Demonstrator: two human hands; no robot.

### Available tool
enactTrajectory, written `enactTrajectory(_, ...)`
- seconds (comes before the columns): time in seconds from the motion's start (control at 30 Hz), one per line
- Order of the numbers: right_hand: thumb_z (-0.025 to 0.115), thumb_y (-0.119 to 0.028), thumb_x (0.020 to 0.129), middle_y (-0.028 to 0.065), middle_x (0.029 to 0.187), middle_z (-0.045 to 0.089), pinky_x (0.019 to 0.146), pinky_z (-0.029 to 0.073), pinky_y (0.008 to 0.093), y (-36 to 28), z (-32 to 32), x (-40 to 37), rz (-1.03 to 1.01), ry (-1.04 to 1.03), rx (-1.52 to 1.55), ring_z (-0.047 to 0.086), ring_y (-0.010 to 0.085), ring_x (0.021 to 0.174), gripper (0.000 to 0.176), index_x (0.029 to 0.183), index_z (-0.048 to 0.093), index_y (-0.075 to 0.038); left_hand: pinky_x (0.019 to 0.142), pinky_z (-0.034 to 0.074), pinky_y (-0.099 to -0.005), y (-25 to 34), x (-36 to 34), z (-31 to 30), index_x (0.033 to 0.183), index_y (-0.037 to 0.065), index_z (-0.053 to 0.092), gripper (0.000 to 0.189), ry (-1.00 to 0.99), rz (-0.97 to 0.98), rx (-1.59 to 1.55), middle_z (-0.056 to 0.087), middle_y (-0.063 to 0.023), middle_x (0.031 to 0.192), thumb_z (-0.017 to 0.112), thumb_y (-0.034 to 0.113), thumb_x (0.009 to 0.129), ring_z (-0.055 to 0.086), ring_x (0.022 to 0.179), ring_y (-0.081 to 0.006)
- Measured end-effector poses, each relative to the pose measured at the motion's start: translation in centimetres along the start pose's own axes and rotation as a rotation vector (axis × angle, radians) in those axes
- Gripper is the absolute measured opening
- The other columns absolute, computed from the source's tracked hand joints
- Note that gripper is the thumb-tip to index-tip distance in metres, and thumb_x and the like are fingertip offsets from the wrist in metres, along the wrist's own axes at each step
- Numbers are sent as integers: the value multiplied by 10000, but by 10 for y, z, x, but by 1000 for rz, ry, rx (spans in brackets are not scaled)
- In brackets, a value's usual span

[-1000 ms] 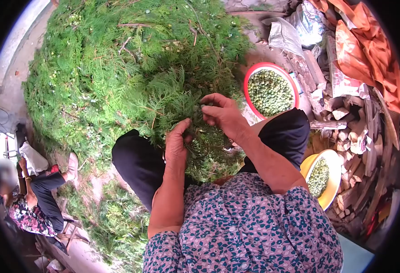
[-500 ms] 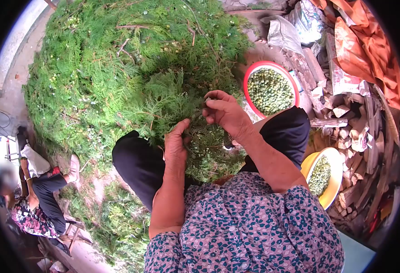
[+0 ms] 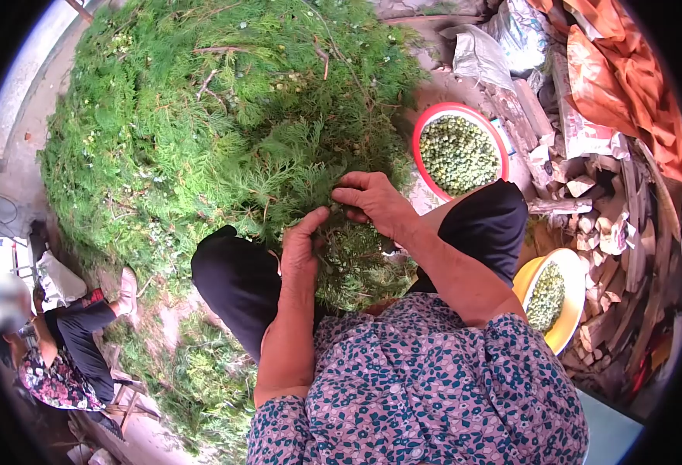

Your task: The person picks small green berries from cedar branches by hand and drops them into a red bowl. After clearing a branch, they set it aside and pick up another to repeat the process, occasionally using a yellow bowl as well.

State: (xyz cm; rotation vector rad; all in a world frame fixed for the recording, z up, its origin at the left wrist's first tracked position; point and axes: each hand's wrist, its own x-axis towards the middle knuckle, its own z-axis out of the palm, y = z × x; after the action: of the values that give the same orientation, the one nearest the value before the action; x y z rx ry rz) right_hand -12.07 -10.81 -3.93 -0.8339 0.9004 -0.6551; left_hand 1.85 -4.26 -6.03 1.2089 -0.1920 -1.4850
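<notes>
Between my knees is a leafy evergreen sprig (image 3: 348, 260), with flat, scale-like green foliage. My left hand (image 3: 302, 240) is closed around it, the thumb pointing up. Close by on the right, my right hand (image 3: 373, 203) has its thumb and forefinger pinched together at the foliage; what lies between the fingertips is too small to make out. Beyond both hands rises a big heap of cut evergreen branches (image 3: 170, 147). Right of my right hand stands a red-rimmed basin (image 3: 418, 147) holding many small green cones or berries.
A yellow basin (image 3: 576, 298) with more green pieces sits by my right knee. Split firewood (image 3: 589, 232), sacks (image 3: 484, 58) and an orange tarp (image 3: 620, 85) line the right side. Another person (image 3: 62, 349) sits at the left. Loose branches (image 3: 193, 372) cover the ground there.
My right hand has moved slightly down and left, from above the sprig into the foliage near my left thumb. The other person has raised a hand toward their head.
</notes>
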Motion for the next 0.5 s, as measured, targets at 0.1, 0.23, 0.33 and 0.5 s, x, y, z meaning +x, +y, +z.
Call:
enactTrajectory(0.1, 596, -95, 804, 9, 696, 543, 402, 326, 180, 5, 2, 0, -202, 120, -180, 470, 63, 498, 131, 884, 573, 6, 581, 438, -234, -4, 2, 0, 901, 59, 616, 255, -33, 27, 5, 616, -8, 841, 697, 110, 664, 578, 723, -124)
enactTrajectory(0.23, 579, -63, 786, 20, 645, 539, 423, 345, 192, -5, -6, 0, -272, 169, 51, 474, 78, 495, 136, 906, 560, -3, 554, 436, -237, -8, 8, -6, 899, 57, 615, 253, -5, -19, -24, 615, -9, 812, 698, 103, 664, 573, 687, -121)
enactTrajectory(0.33, 576, -66, 788, 24, 620, 534, 430, 344, 191, -18, 0, -11, -116, 151, 346, 470, 82, 491, 149, 925, 557, -10, 528, 426, -225, -6, 11, -8, 879, 55, 618, 233, 70, -6, -58, 613, -10, 790, 700, 105, 667, 565, 655, -116)
enactTrajectory(0.5, 624, -115, 770, 17, 647, 538, 439, 342, 195, -2, -2, -15, -34, -16, -26, 469, 63, 516, 187, 915, 571, -10, 502, 408, -222, -5, 7, -1, 874, 57, 621, 228, 116, 16, -54, 610, -10, 780, 704, 119, 671, 554, 632, -111)
